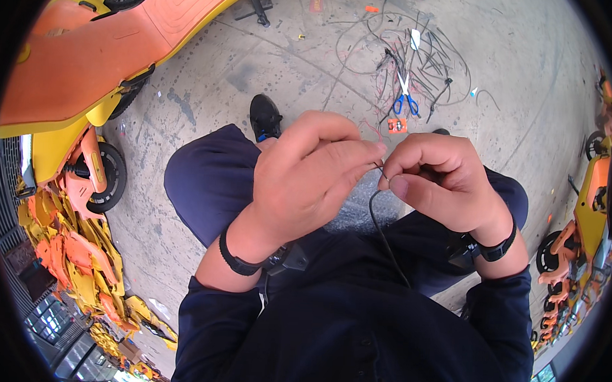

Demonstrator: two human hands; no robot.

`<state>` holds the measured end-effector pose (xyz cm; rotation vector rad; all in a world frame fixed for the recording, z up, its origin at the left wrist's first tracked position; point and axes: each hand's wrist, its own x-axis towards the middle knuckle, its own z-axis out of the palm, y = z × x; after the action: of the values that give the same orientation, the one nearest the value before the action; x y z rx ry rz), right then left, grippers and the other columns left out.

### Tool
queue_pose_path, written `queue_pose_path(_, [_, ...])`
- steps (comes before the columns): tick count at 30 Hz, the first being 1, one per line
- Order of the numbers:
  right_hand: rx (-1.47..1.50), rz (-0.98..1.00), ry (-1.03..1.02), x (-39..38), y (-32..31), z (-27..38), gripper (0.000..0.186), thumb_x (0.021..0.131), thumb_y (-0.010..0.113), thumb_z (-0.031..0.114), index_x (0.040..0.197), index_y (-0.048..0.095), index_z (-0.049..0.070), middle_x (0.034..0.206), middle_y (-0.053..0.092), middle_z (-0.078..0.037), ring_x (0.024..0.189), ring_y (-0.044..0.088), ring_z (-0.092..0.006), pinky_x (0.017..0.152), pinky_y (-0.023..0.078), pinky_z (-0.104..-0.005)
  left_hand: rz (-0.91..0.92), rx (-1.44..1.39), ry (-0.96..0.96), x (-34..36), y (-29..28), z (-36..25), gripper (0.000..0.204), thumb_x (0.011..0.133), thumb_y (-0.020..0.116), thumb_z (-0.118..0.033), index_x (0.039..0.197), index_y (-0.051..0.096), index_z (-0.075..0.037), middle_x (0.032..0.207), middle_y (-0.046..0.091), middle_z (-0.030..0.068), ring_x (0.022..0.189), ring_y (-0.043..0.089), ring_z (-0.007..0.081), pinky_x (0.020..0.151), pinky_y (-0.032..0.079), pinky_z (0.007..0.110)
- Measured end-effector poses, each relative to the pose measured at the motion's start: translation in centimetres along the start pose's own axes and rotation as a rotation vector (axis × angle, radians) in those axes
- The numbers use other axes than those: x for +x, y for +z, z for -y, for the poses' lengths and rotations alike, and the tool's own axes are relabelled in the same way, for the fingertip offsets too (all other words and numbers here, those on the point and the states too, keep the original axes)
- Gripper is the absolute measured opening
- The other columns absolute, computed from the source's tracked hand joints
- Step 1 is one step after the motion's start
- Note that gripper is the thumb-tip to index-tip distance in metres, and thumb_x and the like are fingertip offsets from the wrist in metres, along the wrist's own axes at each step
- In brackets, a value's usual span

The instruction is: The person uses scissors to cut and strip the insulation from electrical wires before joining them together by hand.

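A thin black cable [383, 242] runs up from my lap into my fingertips. My left hand [306, 174] pinches the cable's thin end between thumb and fingers. Close beside it, my right hand [448, 182] pinches the same cable with thumb and forefinger. A short dark stretch of it shows between the two hands. Beyond my fingers, thin reddish wires [372, 131] are visible; whether they join the cable I cannot tell. Under my hands, between my knees, there is a translucent, crinkled plastic-like surface [366, 210], partly hidden.
Ahead on the concrete floor lie blue-handled scissors [405, 104], a tangle of black cables [435, 57] and a small orange packet [397, 125]. An orange-and-yellow scooter [102, 56] stands at the left, above piled body panels [81, 250]. More scooters [592, 187] line the right.
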<state>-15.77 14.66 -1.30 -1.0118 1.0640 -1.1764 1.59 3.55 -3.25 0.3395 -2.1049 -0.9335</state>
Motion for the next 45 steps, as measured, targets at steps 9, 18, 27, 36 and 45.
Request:
queue_pose_path(9, [-0.156, 0.001, 0.013, -0.1, 0.1, 1.0, 0.013, 0.086, 0.054, -0.003, 0.089, 0.066, -0.002, 0.072, 0.062, 0.0, 0.056, 0.044, -0.0007, 0.049, 0.035, -0.019, 0.129, -0.036, -0.049, 0.2, -0.6, -0.4, 0.028, 0.069, 0.073, 0.006, 0.095, 0.069, -0.004, 0.094, 0.058, 0.009, 0.069, 0.057, 0.0136, 0.057, 0.045, 0.023])
queue_pose_path(18, [-0.364, -0.131, -0.227, 0.3, 0.3, 0.0, 0.012, 0.08, 0.057, -0.005, 0.088, 0.064, -0.001, 0.066, 0.059, -0.004, 0.049, 0.046, -0.0065, 0.046, 0.035, -0.0213, 0.091, 0.032, 0.047, 0.3, -0.3, -0.5, 0.025, 0.073, 0.073, -0.002, 0.098, 0.067, -0.001, 0.092, 0.065, 0.013, 0.074, 0.064, 0.0207, 0.063, 0.05, 0.027])
queue_pose_path(27, [-0.738, -0.176, -0.407, 0.5, 0.4, -0.5, 0.017, 0.072, 0.063, -0.007, 0.088, 0.061, -0.001, 0.073, 0.063, -0.011, 0.061, 0.062, -0.0253, 0.053, 0.049, -0.0304, 0.018, 0.287, 0.104, -0.3, 0.9, -0.6, 0.025, 0.068, 0.072, 0.001, 0.092, 0.069, -0.004, 0.081, 0.065, 0.007, 0.067, 0.062, 0.0203, 0.057, 0.05, 0.026])
queue_pose_path(36, [-0.698, -0.197, -0.364, 0.3, 0.9, -0.5, 0.015, 0.071, 0.063, -0.006, 0.084, 0.061, 0.0, 0.069, 0.061, -0.01, 0.057, 0.06, -0.0253, 0.051, 0.047, -0.0303, -0.049, 0.283, 0.108, -0.7, 1.3, -0.7, 0.02, 0.068, 0.072, 0.002, 0.087, 0.068, -0.004, 0.077, 0.064, 0.0068, 0.062, 0.061, 0.0194, 0.054, 0.049, 0.026])
queue_pose_path(45, [-0.659, -0.167, -0.336, 0.1, 0.4, 0.2, 0.017, 0.071, 0.061, -0.007, 0.086, 0.062, 0.0, 0.066, 0.058, -0.008, 0.054, 0.057, -0.0234, 0.05, 0.045, -0.0285, 0.058, 0.013, -0.019, -0.1, 0.4, -0.5, 0.014, 0.074, 0.07, 0.0, 0.088, 0.068, -0.002, 0.08, 0.066, 0.0086, 0.066, 0.062, 0.0188, 0.058, 0.049, 0.026])
